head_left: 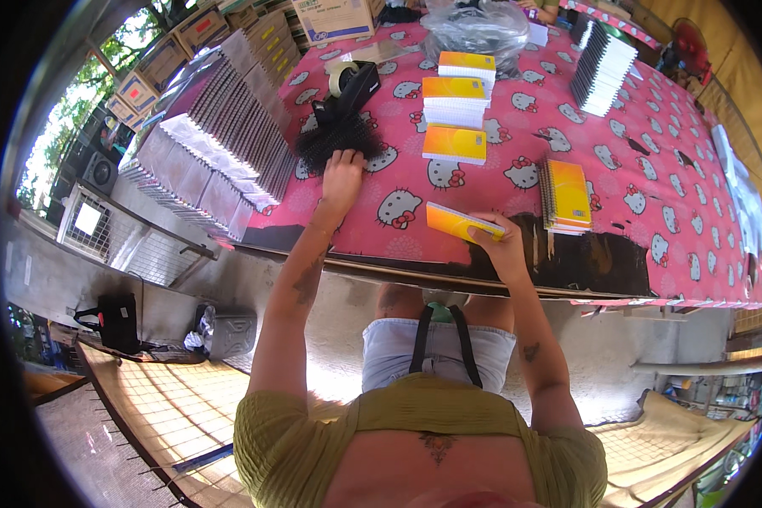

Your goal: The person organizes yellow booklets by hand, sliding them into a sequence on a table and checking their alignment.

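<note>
My left hand (344,176) reaches into a pile of black plastic binding coils (328,142). Its fingers are close together and bent onto the near edge of the pile, with their tips partly hidden. Over the table's front edge, my right hand (501,244) grips a small yellow-orange notebook (457,222) by its right end. Beyond it, short stacks of similar yellow notebooks (454,142) stand in a column. To the right lies a stack of yellow notebooks with dark coil bindings (567,193).
Tall stacks of coil-bound books (220,127) fill the table's left side. A black tape dispenser (357,85) stands behind the coils. Clear plastic bags (474,34) and a cardboard box (334,19) are at the back. Another bound stack (603,69) stands far right on the pink tablecloth (618,186).
</note>
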Action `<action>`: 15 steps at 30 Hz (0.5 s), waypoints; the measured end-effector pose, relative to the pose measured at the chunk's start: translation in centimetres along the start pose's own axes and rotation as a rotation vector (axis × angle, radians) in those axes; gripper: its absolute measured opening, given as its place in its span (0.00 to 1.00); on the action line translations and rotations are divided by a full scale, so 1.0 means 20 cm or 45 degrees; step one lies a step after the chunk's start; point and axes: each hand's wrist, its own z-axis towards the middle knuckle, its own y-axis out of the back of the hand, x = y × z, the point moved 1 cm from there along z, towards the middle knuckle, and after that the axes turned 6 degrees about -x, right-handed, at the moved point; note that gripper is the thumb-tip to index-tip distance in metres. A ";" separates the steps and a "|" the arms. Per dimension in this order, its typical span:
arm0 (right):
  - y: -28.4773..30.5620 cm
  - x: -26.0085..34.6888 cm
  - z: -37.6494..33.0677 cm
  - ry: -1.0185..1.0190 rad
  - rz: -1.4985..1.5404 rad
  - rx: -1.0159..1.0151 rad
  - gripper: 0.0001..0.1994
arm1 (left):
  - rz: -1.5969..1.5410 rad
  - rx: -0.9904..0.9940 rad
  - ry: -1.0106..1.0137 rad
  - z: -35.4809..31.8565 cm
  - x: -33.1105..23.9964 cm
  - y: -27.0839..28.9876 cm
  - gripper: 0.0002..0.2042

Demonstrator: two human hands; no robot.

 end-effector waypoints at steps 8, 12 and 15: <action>0.01 -0.01 0.01 0.040 -0.012 0.000 0.14 | -0.434 -0.165 0.136 0.10 -0.26 0.25 0.07; 0.01 -0.01 0.00 0.025 -0.008 -0.007 0.13 | -1.042 0.005 0.296 0.00 -0.58 0.47 0.07; -0.01 0.00 0.01 0.051 -0.027 -0.001 0.13 | -1.099 0.057 0.413 -0.04 -0.62 0.49 0.09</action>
